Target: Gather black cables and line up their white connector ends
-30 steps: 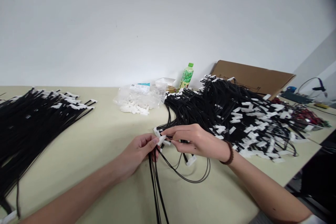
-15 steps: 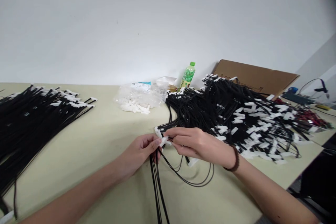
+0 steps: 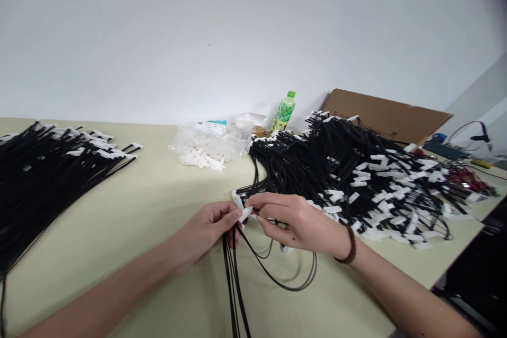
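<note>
**Two hands pinching a white connector over the surface**

Head view: the left hand is closing its grip on a small bundle of black wires, whose lower ends are running off the bottom edge. Its fingertips are also meeting a white connector, which the right hand is pinching from the other side; how the connector is joining the wire is too small to make out. A wire loop is lying on the beige surface under the right wrist, partly hidden by the hand. A dark bead bracelet is sitting on that wrist.

A large heap of black wires with white tips is lying just behind the right hand. A second pile is lying well apart at the left, cut off by the frame edge. A clear bag of white parts, a green bottle and a cardboard sheet are standing near the wall; the bag's label is unreadable.

Compared with half a second ago, both hands are still pinching at the same spot, and the white piece by the right palm is now mostly covered.
</note>
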A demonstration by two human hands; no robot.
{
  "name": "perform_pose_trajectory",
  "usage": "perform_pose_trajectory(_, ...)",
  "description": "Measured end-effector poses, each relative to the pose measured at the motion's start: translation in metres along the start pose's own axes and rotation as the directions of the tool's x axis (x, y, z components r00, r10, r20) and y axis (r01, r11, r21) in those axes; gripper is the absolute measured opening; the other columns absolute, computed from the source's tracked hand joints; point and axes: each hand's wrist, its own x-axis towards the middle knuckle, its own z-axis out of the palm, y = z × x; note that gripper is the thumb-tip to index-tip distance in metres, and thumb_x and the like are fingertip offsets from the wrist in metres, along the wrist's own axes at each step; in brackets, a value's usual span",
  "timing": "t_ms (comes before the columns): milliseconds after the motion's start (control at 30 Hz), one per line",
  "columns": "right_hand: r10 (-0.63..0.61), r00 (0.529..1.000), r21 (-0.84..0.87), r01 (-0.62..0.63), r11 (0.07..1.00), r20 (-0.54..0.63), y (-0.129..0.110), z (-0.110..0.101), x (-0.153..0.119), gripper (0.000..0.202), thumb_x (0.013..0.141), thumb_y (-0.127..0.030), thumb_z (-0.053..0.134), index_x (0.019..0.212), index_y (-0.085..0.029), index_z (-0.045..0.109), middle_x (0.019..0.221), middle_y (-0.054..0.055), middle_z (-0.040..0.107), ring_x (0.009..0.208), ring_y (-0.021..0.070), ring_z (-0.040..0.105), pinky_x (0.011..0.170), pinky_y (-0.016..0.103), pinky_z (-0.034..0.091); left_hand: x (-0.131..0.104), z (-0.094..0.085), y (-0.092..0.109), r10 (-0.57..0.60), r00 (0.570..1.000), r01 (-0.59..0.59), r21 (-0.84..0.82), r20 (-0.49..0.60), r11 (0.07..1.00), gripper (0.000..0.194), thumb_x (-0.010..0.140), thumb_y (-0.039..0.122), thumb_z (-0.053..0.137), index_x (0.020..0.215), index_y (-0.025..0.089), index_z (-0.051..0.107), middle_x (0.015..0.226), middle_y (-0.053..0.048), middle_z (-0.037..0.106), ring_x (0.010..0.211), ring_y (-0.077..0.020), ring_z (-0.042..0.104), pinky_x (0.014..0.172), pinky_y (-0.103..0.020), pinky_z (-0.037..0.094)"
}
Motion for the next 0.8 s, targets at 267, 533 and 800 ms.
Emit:
perform_pose_trajectory(267, -0.064, 0.998, -0.025, 0.064, 0.998, 0.004, 0.004, -0.002, -0.001, 0.015, 0.082, -0.008, 0.039, 0.072, -0.016, 0.047, 0.101, 0.009, 0.057, 0.088, 0.0136, 0.056, 0.072, 0.023, 0.047, -0.001, 0.001, 0.003, -0.034, 0.999, 0.035, -0.017, 0.009, 0.999, 0.034, 0.072, 0.05, 0.052, 0.068, 0.016, 0.052, 0.059, 0.003, 0.05, 0.058, -0.0107, 0.044, 0.059, -0.023, 0.033)
perform_pose_trajectory(533, -0.055, 0.993, -0.016, 0.057, 0.998, 0.106, 0.005, -0.009, -0.006, 0.017, 0.084, -0.009, 0.037, 0.07, -0.017, 0.043, 0.11, 0.01, 0.055, 0.09, 0.0141, 0.057, 0.07, 0.024, 0.048, 0.0, 0.0, 0.003, -0.062, 0.998, 0.063, -0.054, 0.025, 0.997, 0.032, 0.073, 0.048, 0.052, 0.068, 0.016, 0.053, 0.06, 0.003, 0.051, 0.058, -0.0104, 0.044, 0.059, -0.023, 0.034)
perform_pose_trajectory(800, -0.065, 0.995, -0.044, 0.068, 0.997, 0.075, 0.002, -0.011, -0.006, 0.017, 0.085, -0.01, 0.037, 0.071, -0.017, 0.044, 0.107, 0.01, 0.057, 0.094, 0.0149, 0.057, 0.074, 0.025, 0.049, 0.001, -0.001, 0.001, -0.061, 0.998, 0.062, -0.081, 0.013, 0.995, 0.03, 0.073, 0.046, 0.054, 0.067, 0.016, 0.053, 0.059, 0.002, 0.051, 0.057, -0.0101, 0.044, 0.058, -0.023, 0.034)
